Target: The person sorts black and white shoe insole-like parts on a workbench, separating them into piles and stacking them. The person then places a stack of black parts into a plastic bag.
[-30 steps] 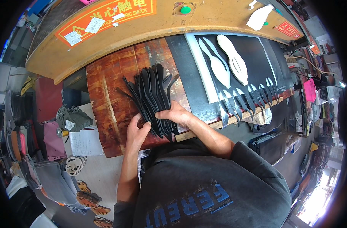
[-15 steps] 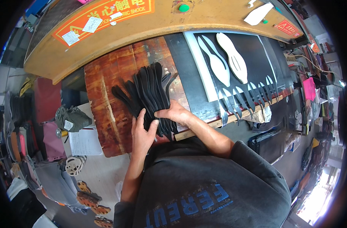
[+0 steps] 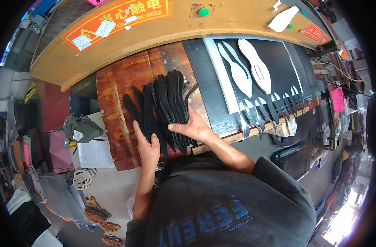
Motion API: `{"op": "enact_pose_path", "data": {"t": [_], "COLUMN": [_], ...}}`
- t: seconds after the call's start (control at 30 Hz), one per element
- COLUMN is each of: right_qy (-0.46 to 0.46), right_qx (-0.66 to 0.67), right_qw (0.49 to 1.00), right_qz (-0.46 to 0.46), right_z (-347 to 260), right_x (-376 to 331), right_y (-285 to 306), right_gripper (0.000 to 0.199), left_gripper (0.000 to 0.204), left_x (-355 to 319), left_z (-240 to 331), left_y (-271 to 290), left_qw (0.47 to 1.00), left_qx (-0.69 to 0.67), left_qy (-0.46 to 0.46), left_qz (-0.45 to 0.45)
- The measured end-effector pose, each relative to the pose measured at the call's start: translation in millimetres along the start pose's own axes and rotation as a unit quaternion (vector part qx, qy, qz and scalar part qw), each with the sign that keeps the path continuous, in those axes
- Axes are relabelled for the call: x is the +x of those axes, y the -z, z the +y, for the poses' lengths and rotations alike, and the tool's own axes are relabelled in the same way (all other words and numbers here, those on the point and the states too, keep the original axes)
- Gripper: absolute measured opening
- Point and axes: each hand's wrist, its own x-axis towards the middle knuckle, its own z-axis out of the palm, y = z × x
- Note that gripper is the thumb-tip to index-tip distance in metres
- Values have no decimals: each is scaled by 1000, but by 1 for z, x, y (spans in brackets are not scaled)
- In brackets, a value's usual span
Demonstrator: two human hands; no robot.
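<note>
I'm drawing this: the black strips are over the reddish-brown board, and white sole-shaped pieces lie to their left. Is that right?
"Left" is wrong: the head view shows the white sole-shaped pieces right of the black strips, which are over the reddish-brown board.

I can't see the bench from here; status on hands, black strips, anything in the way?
Left hand against left side of black strips; right hand gripping their right. Strips fanned over brown board. Nothing seen blocking either hand.
</note>
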Motion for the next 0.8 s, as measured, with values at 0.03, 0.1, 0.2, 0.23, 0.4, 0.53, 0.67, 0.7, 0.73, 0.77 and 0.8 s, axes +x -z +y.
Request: {"op": "enact_pose_path", "data": {"t": [0.03,0.1,0.2,0.23,0.4,0.53,0.67,0.7,0.73,0.77,0.8], "right_qy": [-10,-74,-118,-121,-102,-76,-39,-2,-45,-52,-26], "right_qx": [-86,-120,-128,-107,-99,-77,-13,16,44,71,72], "right_qw": [996,990,984,986,987,989,978,976,967,962,966], "right_qz": [37,-12,-40,-40,-68,-103,-204,-215,-247,-257,-248], "right_z": [1,2,-4,-7,-28,-31,-8,0,7,12,15], "right_x": [-3,-7,-3,-2,-7,-16,-14,-14,-15,-16,-17], "right_y": [-3,-6,-2,1,6,-12,-36,-36,-36,-35,-32], "right_gripper": [99,112,115,112,108,110,106,102,97,93,89], "left_gripper": [84,80,65,63,58,59,46,38,41,55,63], "left_x": [1,8,31,43,70,92,99,95,85,70,62], "left_z": [-3,-3,23,40,165,229,219,211,200,191,181], "left_y": [2,13,50,61,75,11,-97,-125,-144,-155,-155], "left_qw": [999,998,999,998,957,912,925,914,823,795,742], "left_qx": [-23,-64,26,-31,-244,161,256,298,432,490,492], "left_qy": [39,23,11,-21,-154,-332,-280,-267,-360,-257,-207], "left_qz": [-7,1,29,42,-3,180,-5,-68,-76,-248,-405]}}
